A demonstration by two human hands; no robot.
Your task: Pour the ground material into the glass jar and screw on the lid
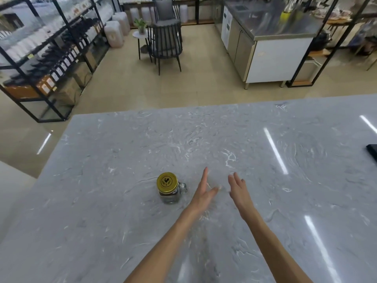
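Evidently finished: the glass jar (171,190) stands capped by its lid (167,182) on the tabletop (102,190), left of both hands (204,190), the right (239,190) too, spread and empty.

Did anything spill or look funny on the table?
Nothing stands out. The small glass jar stands upright on the grey marble table with its yellow metal lid on. No spill shows. The left hand and right hand are open and empty.

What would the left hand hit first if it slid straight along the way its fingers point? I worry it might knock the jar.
Probably nothing: the left hand points away across the bare marble counter, and the jar stands off to its left.
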